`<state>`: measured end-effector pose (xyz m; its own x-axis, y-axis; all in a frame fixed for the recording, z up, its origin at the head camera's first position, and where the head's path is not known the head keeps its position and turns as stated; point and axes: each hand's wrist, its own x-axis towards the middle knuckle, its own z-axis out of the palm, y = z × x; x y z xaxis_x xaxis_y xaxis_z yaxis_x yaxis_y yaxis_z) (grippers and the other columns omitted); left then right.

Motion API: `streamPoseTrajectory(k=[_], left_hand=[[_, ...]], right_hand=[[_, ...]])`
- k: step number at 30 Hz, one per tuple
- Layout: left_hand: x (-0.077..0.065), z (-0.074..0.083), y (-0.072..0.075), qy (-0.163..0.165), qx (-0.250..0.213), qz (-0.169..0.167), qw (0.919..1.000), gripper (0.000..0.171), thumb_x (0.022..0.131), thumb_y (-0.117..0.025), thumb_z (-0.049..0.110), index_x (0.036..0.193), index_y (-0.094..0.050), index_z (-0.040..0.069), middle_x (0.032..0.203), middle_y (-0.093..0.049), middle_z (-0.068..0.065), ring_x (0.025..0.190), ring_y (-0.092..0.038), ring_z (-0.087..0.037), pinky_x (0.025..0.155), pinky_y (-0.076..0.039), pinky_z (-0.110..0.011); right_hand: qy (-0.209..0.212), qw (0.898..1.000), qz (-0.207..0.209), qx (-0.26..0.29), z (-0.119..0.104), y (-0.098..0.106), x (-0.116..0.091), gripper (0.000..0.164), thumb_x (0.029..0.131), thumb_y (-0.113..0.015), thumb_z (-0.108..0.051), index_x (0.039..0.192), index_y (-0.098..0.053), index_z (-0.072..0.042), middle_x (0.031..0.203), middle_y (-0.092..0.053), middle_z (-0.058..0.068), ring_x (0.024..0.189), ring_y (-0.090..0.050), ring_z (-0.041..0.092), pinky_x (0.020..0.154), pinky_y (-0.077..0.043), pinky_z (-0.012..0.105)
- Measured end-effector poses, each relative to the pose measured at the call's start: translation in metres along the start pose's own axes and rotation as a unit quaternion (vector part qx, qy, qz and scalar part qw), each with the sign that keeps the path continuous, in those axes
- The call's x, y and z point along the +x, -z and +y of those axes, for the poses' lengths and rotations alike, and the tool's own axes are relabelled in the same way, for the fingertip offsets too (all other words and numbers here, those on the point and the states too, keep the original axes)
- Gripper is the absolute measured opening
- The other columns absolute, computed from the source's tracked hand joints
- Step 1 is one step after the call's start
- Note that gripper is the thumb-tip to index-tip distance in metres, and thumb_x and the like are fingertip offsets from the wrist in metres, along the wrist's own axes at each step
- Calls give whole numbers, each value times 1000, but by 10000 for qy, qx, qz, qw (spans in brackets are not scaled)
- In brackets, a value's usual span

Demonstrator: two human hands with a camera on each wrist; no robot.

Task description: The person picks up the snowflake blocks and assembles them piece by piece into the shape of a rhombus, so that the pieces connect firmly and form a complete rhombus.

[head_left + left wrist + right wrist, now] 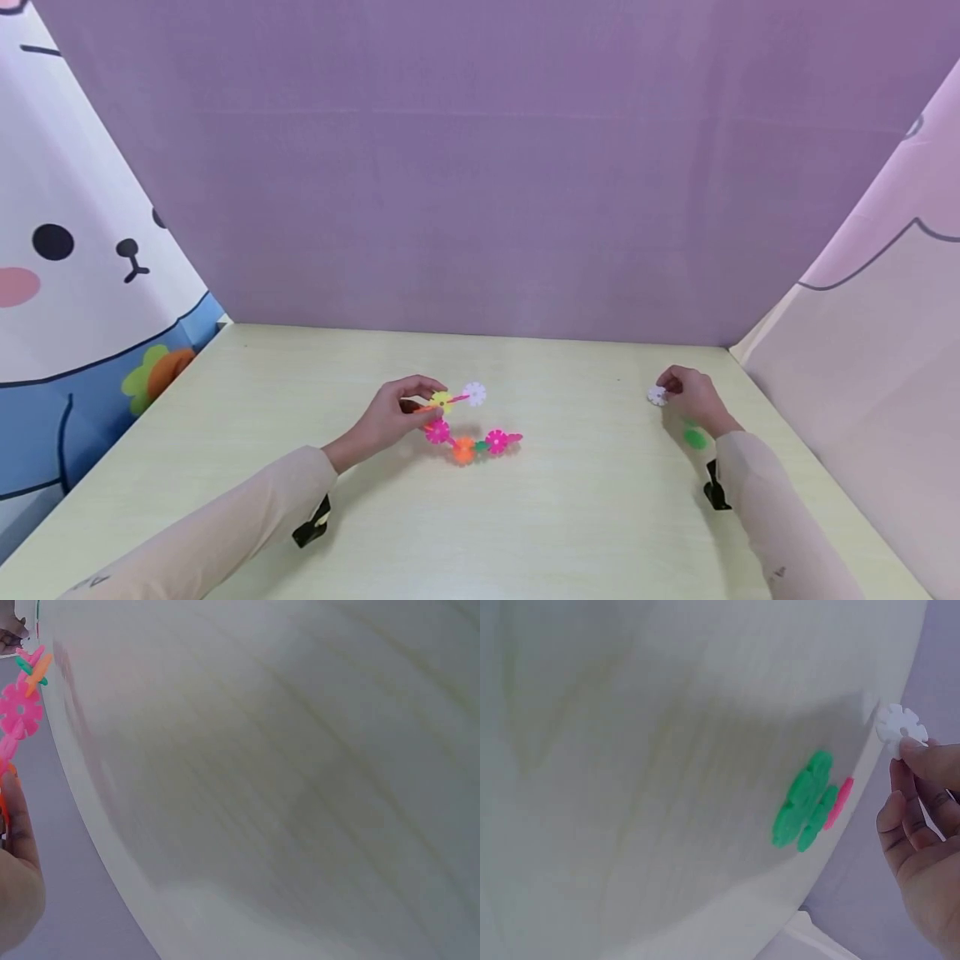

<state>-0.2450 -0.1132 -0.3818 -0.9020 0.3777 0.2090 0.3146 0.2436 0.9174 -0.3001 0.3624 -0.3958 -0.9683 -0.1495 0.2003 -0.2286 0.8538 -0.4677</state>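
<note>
My left hand [392,410] pinches a curved chain of notched plastic snowflake discs between thumb and fingers. Near the fingertips in the head view are a yellow disc [442,398] and a pink disc [432,432]; a white disc [475,392] forms one end. The chain bends through an orange disc [464,457] to a pink one [492,442] on the right. The left wrist view shows part of it, with a pink disc [30,720] above the fingers. Well to the right, my right hand [697,400] pinches a single white snowflake disc [892,724] by its edge.
Under my right wrist, green discs [695,438] lie on the pale wooden table [570,517]. The right wrist view shows a larger green disc [801,799], a smaller-looking one [817,819] and a pink disc [839,804]. A purple panel [480,208] rises behind the table.
</note>
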Motion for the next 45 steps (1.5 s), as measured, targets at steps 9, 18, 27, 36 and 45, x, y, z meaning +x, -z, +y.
streamPoseTrajectory(k=[9,18,27,36,45], left_hand=[[-3,8,0,15,0,-3,10000,31,82,-65,3,112,-59,-2,98,-60,-19,72,-62,-25,64,-54,-24],[-3,8,-1,6,33,12,10000,31,82,-65,4,112,-59,-1,99,-60,-19,74,-61,-24,64,-53,-22],[-3,9,-1,45,1,9,10000,31,82,-65,3,112,-59,-1,99,-60,-19,72,-61,-24,63,-53,-22],[-3,8,-2,52,27,21,10000,30,82,-65,3,111,-59,-1,99,-60,-19,73,-61,-26,63,-53,-22],[-4,7,-3,40,-19,-14,10000,30,82,-65,2,111,-59,-1,97,-59,-19,68,-61,-22,63,-54,-24]], right_hand=[[329,9982,390,326,-16,-3,3,16,77,-60,8,93,-60,4,84,-64,17,75,-60,21,66,-47,22],[756,9945,546,482,-39,-14,0,17,76,-63,9,91,-62,2,82,-66,13,73,-61,17,64,-49,21],[1018,9901,290,926,-73,-33,-5,17,78,-64,7,92,-62,-1,83,-66,11,75,-62,18,63,-50,20],[1257,9830,145,1333,-113,-50,-7,15,78,-66,4,91,-63,-3,82,-67,8,73,-61,14,59,-46,21],[1327,9744,29,1814,-171,-51,-21,12,78,-63,8,90,-61,7,82,-65,19,73,-60,27,59,-45,23]])
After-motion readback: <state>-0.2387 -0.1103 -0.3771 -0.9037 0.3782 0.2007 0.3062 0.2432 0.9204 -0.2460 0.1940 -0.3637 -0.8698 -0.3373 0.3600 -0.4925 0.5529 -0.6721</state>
